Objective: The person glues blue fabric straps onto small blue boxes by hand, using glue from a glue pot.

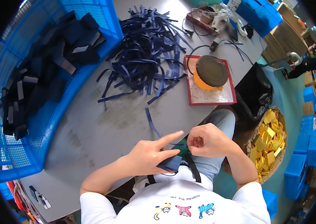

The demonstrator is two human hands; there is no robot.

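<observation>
My left hand [152,155] grips a small dark blue box-like piece [171,163] close to my chest, with the index and middle fingers stretched out over it. My right hand [206,141] is closed just to its right, pinching at the same piece where a green patch [183,150] shows between the hands. A dark blue strip [151,122] runs from the hands out across the grey table [109,123]. A black strap [192,168] hangs down below my right hand.
A tangled heap of dark blue strips [146,52] lies mid-table. Left, a blue basket [27,123] holds several dark box pieces. A red tray [210,98] carries an orange-based round device. Right of the table sit a black bag [253,93] and a bin of yellow pieces [270,142].
</observation>
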